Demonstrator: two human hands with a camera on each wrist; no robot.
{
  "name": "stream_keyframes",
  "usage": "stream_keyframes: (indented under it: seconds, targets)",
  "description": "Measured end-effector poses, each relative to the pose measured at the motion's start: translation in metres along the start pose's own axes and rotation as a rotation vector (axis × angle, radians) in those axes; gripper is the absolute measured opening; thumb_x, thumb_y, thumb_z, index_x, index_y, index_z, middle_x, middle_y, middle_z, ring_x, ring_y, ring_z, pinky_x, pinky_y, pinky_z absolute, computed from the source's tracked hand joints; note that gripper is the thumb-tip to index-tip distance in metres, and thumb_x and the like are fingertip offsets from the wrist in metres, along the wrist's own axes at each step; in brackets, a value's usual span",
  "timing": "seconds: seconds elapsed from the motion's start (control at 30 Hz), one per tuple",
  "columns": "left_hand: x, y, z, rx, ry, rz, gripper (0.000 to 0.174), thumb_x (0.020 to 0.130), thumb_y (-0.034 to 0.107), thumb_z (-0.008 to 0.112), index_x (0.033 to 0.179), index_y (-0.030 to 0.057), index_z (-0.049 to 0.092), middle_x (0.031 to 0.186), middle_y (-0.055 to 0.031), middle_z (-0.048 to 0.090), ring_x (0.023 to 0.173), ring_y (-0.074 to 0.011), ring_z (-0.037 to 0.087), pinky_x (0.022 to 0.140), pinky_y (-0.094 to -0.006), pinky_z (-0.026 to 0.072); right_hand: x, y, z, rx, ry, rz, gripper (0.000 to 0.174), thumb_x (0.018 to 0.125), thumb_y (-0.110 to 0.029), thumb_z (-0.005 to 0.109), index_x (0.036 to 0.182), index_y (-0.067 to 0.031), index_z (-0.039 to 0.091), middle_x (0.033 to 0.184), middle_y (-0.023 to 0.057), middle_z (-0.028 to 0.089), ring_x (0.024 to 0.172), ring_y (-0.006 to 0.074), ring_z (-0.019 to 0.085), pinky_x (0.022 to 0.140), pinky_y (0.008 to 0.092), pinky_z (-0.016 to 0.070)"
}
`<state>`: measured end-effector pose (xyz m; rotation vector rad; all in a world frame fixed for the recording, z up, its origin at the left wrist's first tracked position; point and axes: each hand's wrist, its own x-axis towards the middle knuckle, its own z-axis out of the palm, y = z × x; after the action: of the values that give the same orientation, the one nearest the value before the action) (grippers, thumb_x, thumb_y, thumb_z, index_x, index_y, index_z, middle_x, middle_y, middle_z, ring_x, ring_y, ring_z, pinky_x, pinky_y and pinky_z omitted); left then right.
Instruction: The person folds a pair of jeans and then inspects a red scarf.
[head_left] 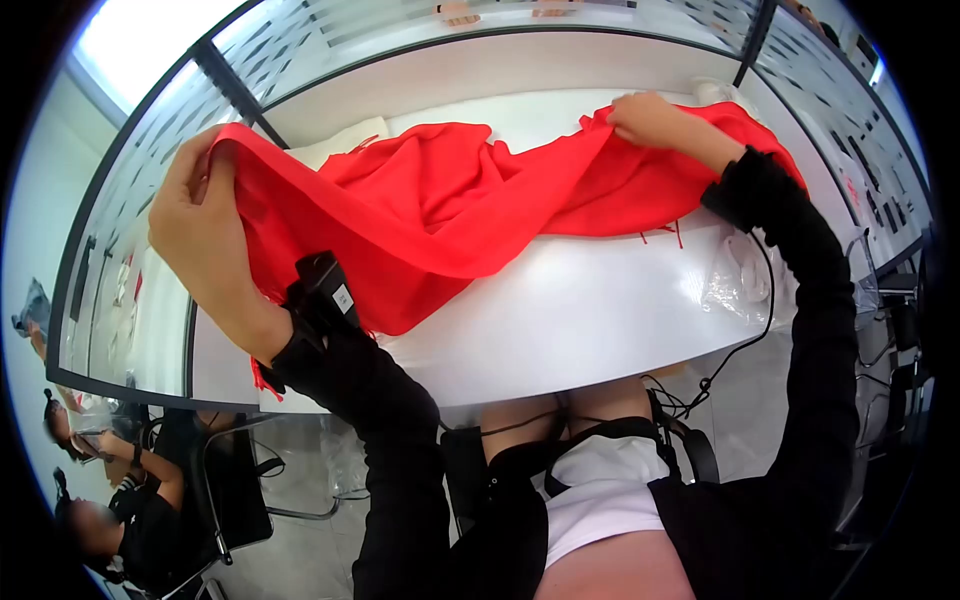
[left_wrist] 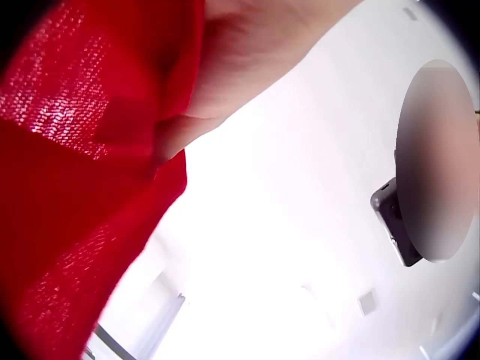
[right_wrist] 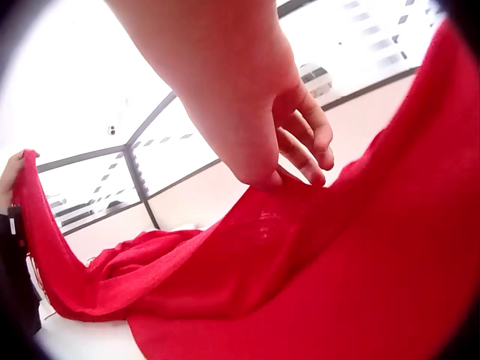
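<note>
A long red scarf [head_left: 430, 190] with fringed ends spreads in loose folds over the white table. My left hand [head_left: 205, 230] pinches its edge at the left, lifted above the tabletop. In the left wrist view, red fabric [left_wrist: 90, 180] hangs beside that hand and hides its fingertips. Farther back on the right, my right hand [head_left: 660, 128] grips the scarf's upper edge. Thumb and fingers of the right hand [right_wrist: 255, 120] close on the fabric in the right wrist view, raising a peak in it. Between the two hands the cloth sags in a twisted fold.
Cream-coloured cloth [head_left: 340, 145] lies behind the scarf at the left. A clear plastic bag [head_left: 740, 280] sits at the table's right, with a black cable [head_left: 770, 290] running past it. Partition panels [head_left: 490, 45] border the table [head_left: 560, 310]. People sit at the lower left.
</note>
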<state>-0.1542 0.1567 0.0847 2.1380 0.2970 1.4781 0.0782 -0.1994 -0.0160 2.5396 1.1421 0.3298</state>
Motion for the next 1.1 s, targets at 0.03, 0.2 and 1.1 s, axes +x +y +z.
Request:
stream_keyframes:
  seconds: [0.03,0.2,1.1]
  targets:
    - [0.0,-0.001,0.0,-0.001,-0.038,-0.026,0.012,0.08,0.01,0.058,0.089,0.0076,0.066,0.076,-0.0033,0.065,0.069,-0.0111,0.06,0.065,-0.0205,0.0447,0.006,0.01,-0.004,-0.03,-0.088,0.063,0.013,0.075,-0.012,0.048,0.073,-0.0054,0.059,0.078,0.0143,0.059,0.076,0.0292,0.056,0.067,0.0399,0.0456]
    - [0.003,-0.003,0.002,-0.177,-0.274,-0.076,0.016,0.081,0.006,0.052,0.093,0.0069,0.064,0.066,-0.003,0.063,0.058,-0.0054,0.052,0.056,-0.018,0.0402,0.049,0.057,-0.073,0.572,-0.254,0.502,0.024,0.083,-0.013,0.038,0.089,-0.0035,0.059,0.091,0.0153,0.062,0.083,0.0187,0.061,0.073,0.0344,0.0478]
    - [-0.036,0.06,0.043,-0.902,-1.271,0.821,0.078,0.051,-0.008,0.043,0.128,-0.0095,0.03,0.117,-0.0215,0.044,0.104,-0.0272,0.04,0.084,-0.0279,0.0335,-0.13,0.155,-0.02,0.335,-0.535,0.718,0.039,0.074,-0.023,0.054,0.11,-0.0079,0.055,0.101,0.0117,0.059,0.089,0.0256,0.056,0.071,0.0339,0.0473]
